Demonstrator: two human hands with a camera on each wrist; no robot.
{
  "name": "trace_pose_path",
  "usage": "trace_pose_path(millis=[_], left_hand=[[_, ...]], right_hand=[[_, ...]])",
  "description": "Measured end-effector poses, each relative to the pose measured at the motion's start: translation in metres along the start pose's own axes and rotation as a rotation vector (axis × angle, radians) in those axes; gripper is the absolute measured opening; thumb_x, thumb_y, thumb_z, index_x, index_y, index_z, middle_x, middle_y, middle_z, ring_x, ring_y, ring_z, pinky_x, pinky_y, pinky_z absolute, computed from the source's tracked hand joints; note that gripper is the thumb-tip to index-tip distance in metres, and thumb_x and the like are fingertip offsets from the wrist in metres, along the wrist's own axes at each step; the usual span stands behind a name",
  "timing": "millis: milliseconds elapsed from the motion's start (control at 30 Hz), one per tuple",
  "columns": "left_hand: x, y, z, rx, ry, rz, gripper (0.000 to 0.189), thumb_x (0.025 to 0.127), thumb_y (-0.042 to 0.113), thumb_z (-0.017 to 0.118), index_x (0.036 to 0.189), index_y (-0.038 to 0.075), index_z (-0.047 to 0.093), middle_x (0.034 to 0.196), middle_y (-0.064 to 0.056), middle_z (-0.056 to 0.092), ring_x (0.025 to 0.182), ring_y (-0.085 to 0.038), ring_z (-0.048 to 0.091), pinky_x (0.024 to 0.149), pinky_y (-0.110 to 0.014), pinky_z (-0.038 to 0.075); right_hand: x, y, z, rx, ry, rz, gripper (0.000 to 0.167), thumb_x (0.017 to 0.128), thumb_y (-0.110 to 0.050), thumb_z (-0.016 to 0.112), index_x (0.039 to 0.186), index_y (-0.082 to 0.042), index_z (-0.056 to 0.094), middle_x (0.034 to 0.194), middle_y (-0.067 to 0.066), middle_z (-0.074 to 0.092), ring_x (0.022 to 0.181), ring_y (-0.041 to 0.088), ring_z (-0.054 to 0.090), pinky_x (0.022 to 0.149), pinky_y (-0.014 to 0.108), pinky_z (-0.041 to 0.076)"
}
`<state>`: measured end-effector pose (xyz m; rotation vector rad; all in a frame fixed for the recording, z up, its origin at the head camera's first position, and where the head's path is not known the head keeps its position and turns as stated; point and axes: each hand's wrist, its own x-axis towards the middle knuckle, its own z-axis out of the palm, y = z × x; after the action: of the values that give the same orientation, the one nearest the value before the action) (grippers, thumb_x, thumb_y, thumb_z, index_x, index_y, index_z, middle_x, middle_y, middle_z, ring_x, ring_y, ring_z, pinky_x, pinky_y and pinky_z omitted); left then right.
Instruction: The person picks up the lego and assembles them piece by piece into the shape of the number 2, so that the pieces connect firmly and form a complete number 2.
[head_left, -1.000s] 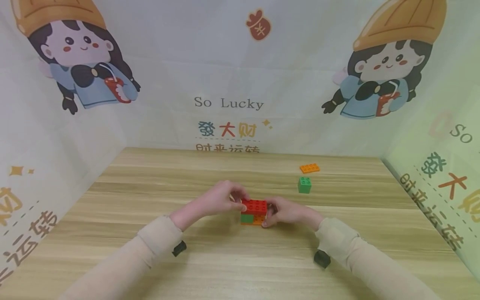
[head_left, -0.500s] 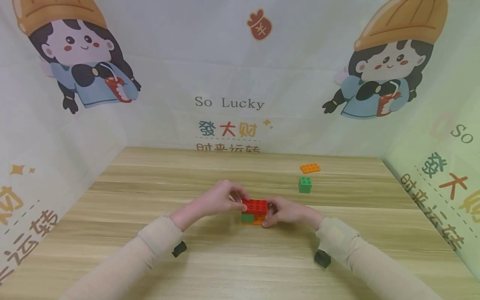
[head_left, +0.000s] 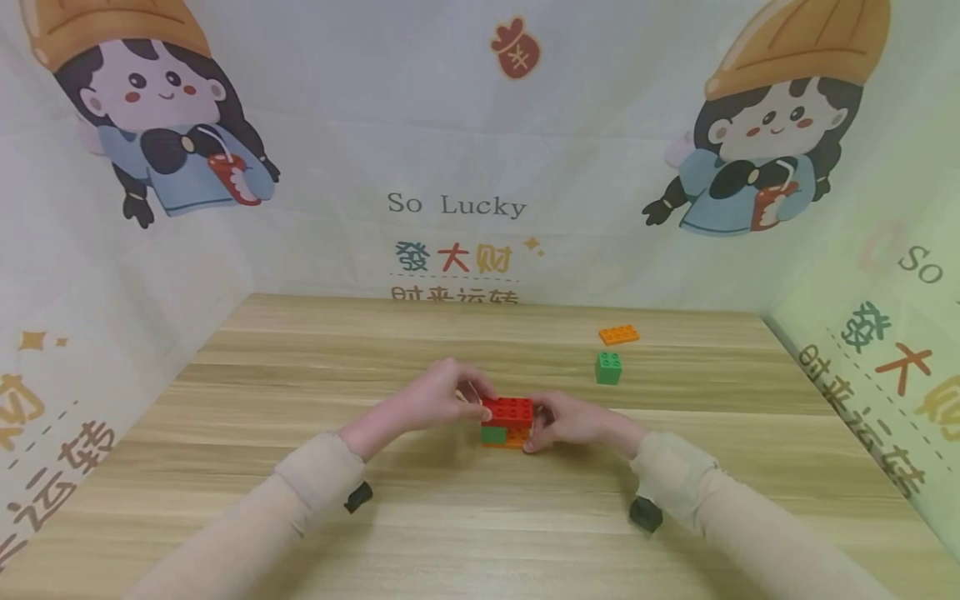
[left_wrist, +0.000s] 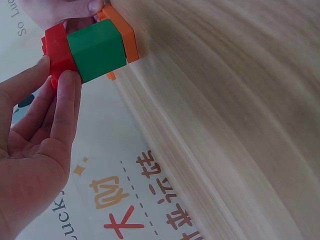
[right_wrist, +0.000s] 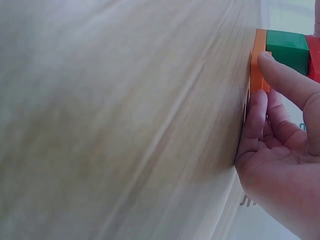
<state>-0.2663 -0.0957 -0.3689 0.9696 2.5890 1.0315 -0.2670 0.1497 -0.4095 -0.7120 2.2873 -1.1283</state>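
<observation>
Left hand: grips the red brick; in the left wrist view the left hand (head_left: 442,396) has its thumb on one side and fingers on the other.
Right hand: holds the exposed end of the orange plate; in the right wrist view the right hand (head_left: 573,421) has its thumb on the plate and fingers against its end.
Stack: between the hands on the wooden surface (head_left: 480,517), with the red brick (head_left: 512,414) on top, a green brick (head_left: 493,435) under its left part and the orange plate (head_left: 517,437) lowest.
Gap: right of the green brick, the plate's studs show below the red brick, which overhangs there.
Seating: whether red and green are pressed fully together cannot be told.
Tipping risk: pressing on the overhanging right end could lever the red brick up off the green one, since no support shows under its front right part.
Slipping risk: if the right hand loosens, the light plate could slide or twist under a push from the left.
Loose pieces: a second green brick (head_left: 608,369) and a second orange plate (head_left: 618,335) lie beyond the right hand, apart from each other; a wide sweep of that arm might knock them.
</observation>
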Motion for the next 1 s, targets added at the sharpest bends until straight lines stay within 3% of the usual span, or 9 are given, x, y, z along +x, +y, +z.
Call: trace_pose_path(millis=[1000], left_hand=[[0.001, -0.002, 0.009, -0.037, 0.043, -0.003, 0.02, 0.083, 0.01, 0.078, 0.102, 0.006, 0.074, 0.096, -0.007, 0.075, 0.081, -0.009, 0.067, 0.076, -0.023, 0.058]], right_hand=[[-0.004, 0.002, 0.0, -0.004, 0.026, -0.021, 0.033, 0.081, -0.007, 0.076, 0.11, -0.001, 0.061, 0.083, 0.002, 0.062, 0.076, 0.011, 0.053, 0.071, 0.023, 0.047]])
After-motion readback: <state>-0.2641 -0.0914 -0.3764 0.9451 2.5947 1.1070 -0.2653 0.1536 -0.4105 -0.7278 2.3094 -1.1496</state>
